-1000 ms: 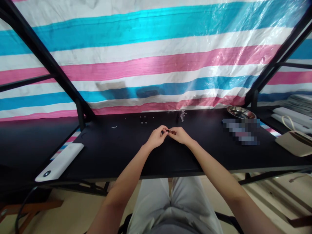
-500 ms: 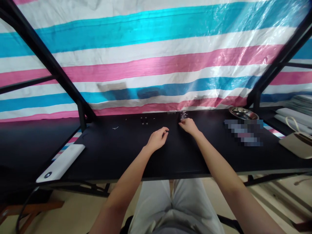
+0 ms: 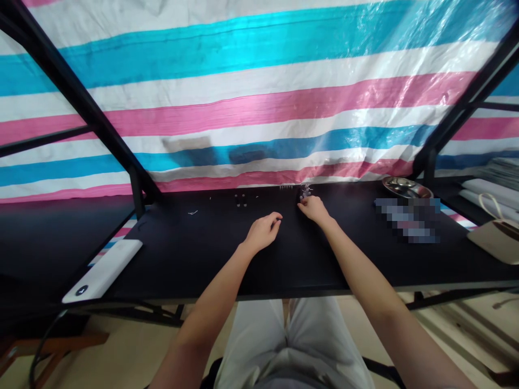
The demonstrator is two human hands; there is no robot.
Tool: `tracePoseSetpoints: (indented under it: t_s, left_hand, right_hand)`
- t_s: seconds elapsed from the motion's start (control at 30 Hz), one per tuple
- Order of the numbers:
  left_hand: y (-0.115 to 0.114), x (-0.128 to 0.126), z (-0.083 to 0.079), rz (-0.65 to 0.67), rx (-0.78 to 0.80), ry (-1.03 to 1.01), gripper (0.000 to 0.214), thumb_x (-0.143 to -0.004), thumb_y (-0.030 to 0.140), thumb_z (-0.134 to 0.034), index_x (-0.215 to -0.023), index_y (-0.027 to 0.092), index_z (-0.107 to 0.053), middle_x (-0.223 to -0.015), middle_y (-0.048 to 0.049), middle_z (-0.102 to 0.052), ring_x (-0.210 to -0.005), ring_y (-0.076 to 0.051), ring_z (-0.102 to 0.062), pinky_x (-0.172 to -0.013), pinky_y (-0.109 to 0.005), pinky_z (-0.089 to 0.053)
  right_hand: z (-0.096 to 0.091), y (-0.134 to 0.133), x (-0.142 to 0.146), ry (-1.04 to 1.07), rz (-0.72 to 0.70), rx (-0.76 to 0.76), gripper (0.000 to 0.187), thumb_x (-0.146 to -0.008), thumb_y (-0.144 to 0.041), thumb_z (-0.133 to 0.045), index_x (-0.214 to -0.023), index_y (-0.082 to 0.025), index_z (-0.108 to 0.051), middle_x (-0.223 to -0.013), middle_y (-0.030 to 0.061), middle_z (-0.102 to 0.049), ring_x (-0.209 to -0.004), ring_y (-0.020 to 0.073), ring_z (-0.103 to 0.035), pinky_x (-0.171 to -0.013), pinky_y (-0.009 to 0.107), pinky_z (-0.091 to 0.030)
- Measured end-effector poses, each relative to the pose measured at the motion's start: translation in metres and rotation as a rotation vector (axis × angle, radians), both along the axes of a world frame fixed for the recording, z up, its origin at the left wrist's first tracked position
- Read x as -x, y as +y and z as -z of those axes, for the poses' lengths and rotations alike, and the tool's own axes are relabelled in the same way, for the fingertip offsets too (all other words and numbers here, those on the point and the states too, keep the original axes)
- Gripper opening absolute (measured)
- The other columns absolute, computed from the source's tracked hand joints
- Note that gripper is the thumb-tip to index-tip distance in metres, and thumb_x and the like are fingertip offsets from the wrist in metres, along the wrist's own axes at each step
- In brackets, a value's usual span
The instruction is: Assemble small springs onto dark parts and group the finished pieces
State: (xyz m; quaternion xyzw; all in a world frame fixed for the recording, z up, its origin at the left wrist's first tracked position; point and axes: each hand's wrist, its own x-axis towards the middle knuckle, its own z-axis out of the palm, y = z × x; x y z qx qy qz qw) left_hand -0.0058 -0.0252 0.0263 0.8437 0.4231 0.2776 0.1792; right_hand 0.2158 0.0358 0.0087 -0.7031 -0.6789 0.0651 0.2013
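My right hand (image 3: 314,209) is at the back of the black table (image 3: 182,254), its fingers pressed together against a small heap of pale and silvery pieces (image 3: 305,190). Its fingertips partly cover the heap, so what they pinch is hidden. Nearer to me and to the left, my left hand (image 3: 263,232) hovers low over the tabletop or rests on it; I cannot tell which. Thumb and forefinger come close together there, with a small dark bit perhaps between them. Just left of the heap lies a row of small metallic pieces (image 3: 286,187).
Two small dark strips (image 3: 241,200) and a thin white scrap (image 3: 192,213) lie further left. A white device (image 3: 103,270) sits at the left edge. On the right are a shiny metal dish (image 3: 407,187), a blurred-out item (image 3: 407,221) and a beige pouch (image 3: 492,240).
Both hands have kept nearly the same place and pose. The view has shifted very slightly.
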Motion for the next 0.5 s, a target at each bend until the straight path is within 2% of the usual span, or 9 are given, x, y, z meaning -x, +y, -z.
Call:
tracePoseSetpoints:
  t_s: [0.27, 0.5]
  left_hand:
    - [0.000, 0.000, 0.001, 0.001, 0.002, 0.015, 0.024, -0.086, 0.026, -0.041, -0.104, 0.021, -0.056, -0.077, 0.0002, -0.062, -0.060, -0.010, -0.053, -0.059, -0.021, -0.038]
    - [0.002, 0.000, 0.003, 0.009, -0.014, 0.041, 0.024, -0.087, 0.026, -0.040, -0.104, 0.021, -0.056, -0.076, 0.0005, -0.062, -0.061, -0.010, -0.053, -0.060, -0.022, -0.038]
  right_hand:
    - [-0.005, -0.005, -0.011, 0.048, -0.013, 0.059, 0.015, -0.076, -0.027, -0.060, -0.077, -0.015, -0.069, -0.077, 0.0099, -0.067, -0.075, 0.0189, -0.063, -0.068, 0.025, -0.044]
    - [-0.005, -0.014, -0.028, 0.238, 0.108, 0.141, 0.011, -0.074, -0.023, -0.061, -0.071, -0.014, -0.065, -0.065, 0.0055, -0.066, -0.066, 0.0142, -0.061, -0.063, 0.022, -0.043]
